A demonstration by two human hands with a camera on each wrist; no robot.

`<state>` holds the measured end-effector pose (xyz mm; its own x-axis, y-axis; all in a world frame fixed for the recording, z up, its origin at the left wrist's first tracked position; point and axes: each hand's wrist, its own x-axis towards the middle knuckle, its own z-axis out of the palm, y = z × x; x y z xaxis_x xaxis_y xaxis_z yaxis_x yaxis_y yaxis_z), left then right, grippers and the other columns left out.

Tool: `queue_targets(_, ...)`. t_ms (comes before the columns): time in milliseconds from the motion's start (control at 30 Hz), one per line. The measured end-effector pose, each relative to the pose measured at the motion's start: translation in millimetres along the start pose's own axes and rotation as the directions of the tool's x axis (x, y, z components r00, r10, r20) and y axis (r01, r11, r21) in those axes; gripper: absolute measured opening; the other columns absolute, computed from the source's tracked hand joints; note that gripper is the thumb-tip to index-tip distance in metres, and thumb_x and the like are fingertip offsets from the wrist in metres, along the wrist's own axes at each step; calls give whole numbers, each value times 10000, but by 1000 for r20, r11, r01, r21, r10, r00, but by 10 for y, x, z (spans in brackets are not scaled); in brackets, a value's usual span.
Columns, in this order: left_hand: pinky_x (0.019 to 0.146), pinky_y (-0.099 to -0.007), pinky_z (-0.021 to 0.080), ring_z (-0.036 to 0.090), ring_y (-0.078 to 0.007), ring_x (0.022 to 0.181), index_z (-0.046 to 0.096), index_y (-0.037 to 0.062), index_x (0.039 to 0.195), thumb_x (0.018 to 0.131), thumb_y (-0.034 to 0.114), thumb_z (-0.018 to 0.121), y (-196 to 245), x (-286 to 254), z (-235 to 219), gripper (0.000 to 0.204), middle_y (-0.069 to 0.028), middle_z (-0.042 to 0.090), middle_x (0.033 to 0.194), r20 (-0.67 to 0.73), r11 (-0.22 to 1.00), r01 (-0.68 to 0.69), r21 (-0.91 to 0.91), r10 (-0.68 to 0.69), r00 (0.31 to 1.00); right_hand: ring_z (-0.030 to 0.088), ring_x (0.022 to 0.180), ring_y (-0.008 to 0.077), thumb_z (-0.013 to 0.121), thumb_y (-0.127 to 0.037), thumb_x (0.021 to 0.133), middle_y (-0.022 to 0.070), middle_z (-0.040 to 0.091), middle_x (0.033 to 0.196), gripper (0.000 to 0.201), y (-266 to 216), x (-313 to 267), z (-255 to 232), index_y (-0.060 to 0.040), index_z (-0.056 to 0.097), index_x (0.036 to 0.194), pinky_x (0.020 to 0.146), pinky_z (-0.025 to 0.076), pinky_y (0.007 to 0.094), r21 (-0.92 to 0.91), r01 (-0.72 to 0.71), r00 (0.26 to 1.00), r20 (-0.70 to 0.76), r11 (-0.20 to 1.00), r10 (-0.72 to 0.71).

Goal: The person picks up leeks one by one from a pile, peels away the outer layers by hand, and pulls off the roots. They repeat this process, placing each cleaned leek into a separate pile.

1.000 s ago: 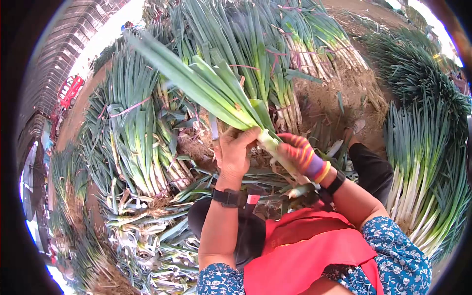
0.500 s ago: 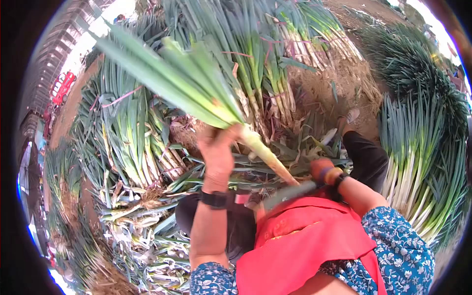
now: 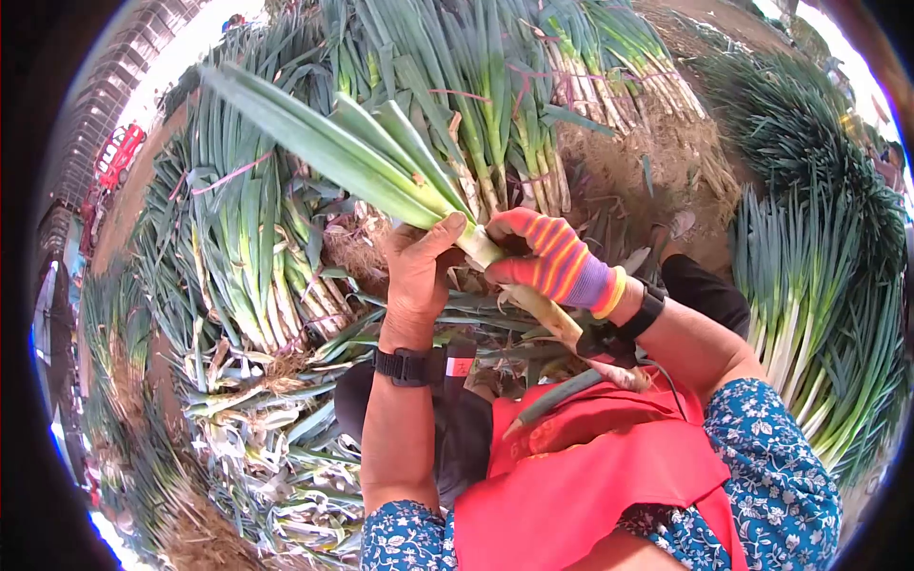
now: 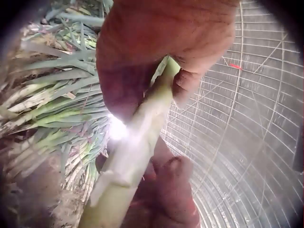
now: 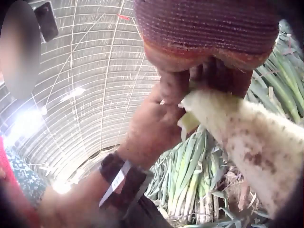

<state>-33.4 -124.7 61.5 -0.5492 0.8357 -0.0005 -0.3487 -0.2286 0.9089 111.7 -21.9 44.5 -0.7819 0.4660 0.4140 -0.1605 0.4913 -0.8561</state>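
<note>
A large leek (image 3: 381, 181) slants across the head view, its green leaves up to the left and its pale shank down toward the lap. My bare left hand (image 3: 417, 266) grips it just below where the leaves fan out, thumb on top. In a striped, open-fingered glove, my right hand (image 3: 552, 259) pinches the upper shank close beside the left. A loose flap of outer skin (image 5: 189, 122) stands off the shank at the right fingers. Brown specks mark the lower shank (image 5: 256, 147). A cut-looking green leaf piece (image 3: 557, 400) lies on the red apron (image 3: 590, 476).
Tied leek bundles (image 3: 238, 238) stand ahead and left. More leeks (image 3: 800, 314) are piled at the right. Stripped leaves and trimmings (image 3: 286, 457) litter the ground left of the knees. Bare soil (image 3: 628, 171) shows ahead.
My right hand swung down off the shank toward the lap, then came back up to pinch it near the left hand. The left hand keeps its grip on the leek.
</note>
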Motion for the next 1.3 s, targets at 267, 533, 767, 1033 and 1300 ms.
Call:
queue_targets(267,634,-270,495,606,-130,741,584,5,1027,734,145,746,-56,-23,-96,363,-43,625,862,70,989,75,-127,-66,995,454,646,58,749,-50,671,-16,498,661,237,-213,80,-87,-15,558,807,596,425,256,-41,-97,981,166,994,102)
queue_targets(533,592,-293,510,609,-154,712,576,54,988,769,132,699,-226,92,-80,263,-33,601,837,-134,992,91,93,-78,988,569,743,312,712,-222,707,136,548,764,245,-879,-269,147,-58,554,798,625,465,390,49,287,708,662,957,-247)
queue_targets(767,486,-234,473,593,-116,586,603,31,882,784,152,683,-158,-40,52,175,-27,609,732,-114,988,69,139,-54,992,568,648,337,701,-268,697,129,559,723,256,-95,-41,58,-64,561,761,535,444,410,-664,196,975,52,721,-217)
queue_targets(1033,549,-266,530,625,-151,655,557,2,941,785,76,639,-411,2,-5,191,-80,615,832,-176,950,-94,297,151,973,554,598,353,661,-129,693,145,540,625,147,116,16,156,-62,530,701,496,425,421,-667,87,980,-77,740,-184)
queue_targets(1300,720,-259,494,563,-124,850,500,-14,1100,739,-44,650,-552,-164,93,392,-64,551,995,-72,826,-308,473,384,920,615,727,342,634,-272,696,173,629,736,224,815,-172,-147,-58,629,766,621,491,413,-816,-387,886,-198,431,420)
